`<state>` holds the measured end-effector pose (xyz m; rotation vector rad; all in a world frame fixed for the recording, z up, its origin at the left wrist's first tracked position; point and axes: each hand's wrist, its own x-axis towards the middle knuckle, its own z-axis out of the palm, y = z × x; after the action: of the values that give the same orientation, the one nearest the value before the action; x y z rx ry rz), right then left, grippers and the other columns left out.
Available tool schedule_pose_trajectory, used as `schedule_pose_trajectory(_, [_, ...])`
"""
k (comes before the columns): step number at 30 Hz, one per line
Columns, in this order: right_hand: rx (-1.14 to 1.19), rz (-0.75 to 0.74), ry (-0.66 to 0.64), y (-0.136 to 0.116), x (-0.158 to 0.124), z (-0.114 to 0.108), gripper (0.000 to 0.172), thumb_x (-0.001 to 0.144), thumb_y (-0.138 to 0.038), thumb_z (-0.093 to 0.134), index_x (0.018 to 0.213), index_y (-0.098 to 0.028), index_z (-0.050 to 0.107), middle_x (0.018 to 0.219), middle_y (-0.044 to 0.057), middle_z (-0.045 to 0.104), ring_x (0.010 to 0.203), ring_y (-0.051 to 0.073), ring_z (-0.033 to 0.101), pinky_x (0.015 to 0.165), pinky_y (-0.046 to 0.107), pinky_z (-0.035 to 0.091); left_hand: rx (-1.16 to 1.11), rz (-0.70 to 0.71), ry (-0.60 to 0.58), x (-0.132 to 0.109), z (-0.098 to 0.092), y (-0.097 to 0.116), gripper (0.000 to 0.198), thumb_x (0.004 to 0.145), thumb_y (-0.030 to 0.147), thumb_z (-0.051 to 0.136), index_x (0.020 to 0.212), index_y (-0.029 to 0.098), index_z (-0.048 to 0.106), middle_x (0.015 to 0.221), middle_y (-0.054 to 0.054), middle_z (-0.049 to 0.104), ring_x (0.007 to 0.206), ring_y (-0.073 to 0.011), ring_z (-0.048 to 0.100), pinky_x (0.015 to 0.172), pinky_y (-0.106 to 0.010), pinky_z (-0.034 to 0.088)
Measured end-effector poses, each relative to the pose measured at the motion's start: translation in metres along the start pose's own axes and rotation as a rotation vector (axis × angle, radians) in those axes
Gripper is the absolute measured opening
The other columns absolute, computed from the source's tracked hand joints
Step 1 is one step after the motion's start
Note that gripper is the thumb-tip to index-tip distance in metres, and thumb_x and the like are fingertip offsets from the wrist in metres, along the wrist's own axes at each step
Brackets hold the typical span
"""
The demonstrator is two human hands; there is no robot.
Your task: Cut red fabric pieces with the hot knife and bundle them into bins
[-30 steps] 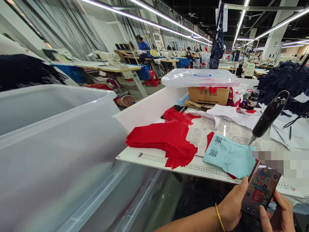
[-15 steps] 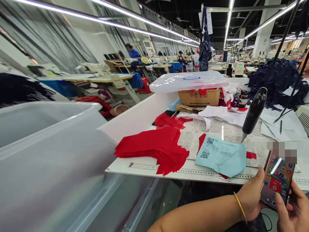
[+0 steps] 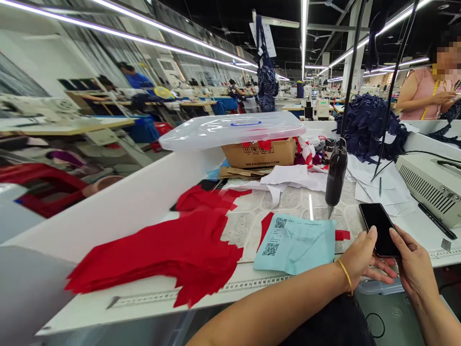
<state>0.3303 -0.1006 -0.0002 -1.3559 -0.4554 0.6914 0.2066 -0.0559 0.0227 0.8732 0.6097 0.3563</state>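
A black smartphone [image 3: 379, 226] with a dark screen is held low at the right, over the table's front edge. My right hand [image 3: 414, 259] grips its right side, thumb along the edge. On the other side, my left hand [image 3: 363, 257], with a yellow bangle at the wrist, has its thumb against the phone's left edge and its fingers under the lower end. Left of the hands lies a creased light-blue paper [image 3: 295, 245] with QR codes. Further left is a stack of red fabric pieces [image 3: 162, 250].
A black pointed handheld tool [image 3: 335, 178] hangs by a cord above the table. A clear plastic lid [image 3: 234, 129] rests on a cardboard box [image 3: 259, 154]. Dark blue fabric strips [image 3: 370, 125] and a beige machine [image 3: 432, 182] stand right. A person [image 3: 425, 93] is beyond.
The view has swung right, bringing the machine and another person into sight. The phone's lit screen has gone dark. My right thumb has moved from the screen to its edge.
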Motion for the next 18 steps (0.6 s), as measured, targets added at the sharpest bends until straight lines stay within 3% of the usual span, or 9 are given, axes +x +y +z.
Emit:
schedule_pose_trajectory(3, [0.034, -0.022, 0.087, -0.004, 0.025, -0.001, 0.067, 0.047, -0.052, 0.090, 0.101, -0.016, 0.073, 0.103, 0.009, 0.075, 0.109, 0.026, 0.066, 0.096, 0.036, 0.055, 0.095, 0.003, -0.060, -0.016, -0.002, 0.001, 0.065, 0.091, 0.064, 0.048, 0.129, 0.011, 0.042, 0.081, -0.006, 0.062, 0.061, -0.0133, 0.062, 0.055, -0.026, 0.054])
schedule_pose_trajectory(6, [0.025, -0.078, 0.112, -0.005, 0.054, -0.001, 0.069, 0.046, -0.053, 0.090, 0.100, -0.015, 0.072, 0.093, 0.008, 0.074, 0.098, 0.024, 0.068, 0.087, 0.036, 0.059, 0.208, 0.025, -0.131, -0.035, -0.013, -0.006, 0.069, 0.087, 0.061, 0.055, 0.134, 0.014, 0.040, 0.086, -0.005, 0.061, 0.062, -0.0114, 0.058, 0.054, -0.023, 0.050])
schedule_pose_trajectory(9, [-0.014, -0.082, 0.105, -0.005, 0.081, 0.003, 0.072, 0.044, -0.053, 0.090, 0.101, -0.013, 0.070, 0.084, 0.006, 0.072, 0.085, 0.022, 0.068, 0.076, 0.034, 0.060, 0.393, 0.113, -0.118, -0.056, -0.029, -0.015, 0.065, 0.089, 0.057, 0.055, 0.137, 0.016, 0.042, 0.096, -0.008, 0.061, 0.069, -0.0117, 0.058, 0.058, -0.023, 0.049])
schedule_pose_trajectory(14, [-0.229, -0.112, 0.060, -0.007, 0.104, 0.018, 0.074, 0.055, -0.055, 0.083, 0.113, -0.011, 0.066, 0.085, 0.007, 0.070, 0.084, 0.021, 0.066, 0.081, 0.036, 0.056, 0.771, 0.512, 0.040, -0.087, -0.058, -0.020, 0.036, 0.098, 0.037, 0.046, 0.127, 0.018, 0.057, 0.102, -0.010, 0.067, 0.080, -0.0150, 0.063, 0.071, -0.026, 0.054])
schedule_pose_trajectory(18, [-0.769, -0.248, 0.031, -0.021, 0.110, 0.016, 0.051, 0.072, -0.047, 0.073, 0.112, -0.016, 0.070, 0.085, 0.008, 0.071, 0.087, 0.027, 0.065, 0.089, 0.049, 0.048, 1.217, 0.938, 0.103, -0.103, -0.081, -0.009, 0.033, 0.094, 0.015, 0.048, 0.126, 0.018, 0.058, 0.108, -0.013, 0.069, 0.098, -0.0206, 0.066, 0.087, -0.033, 0.057])
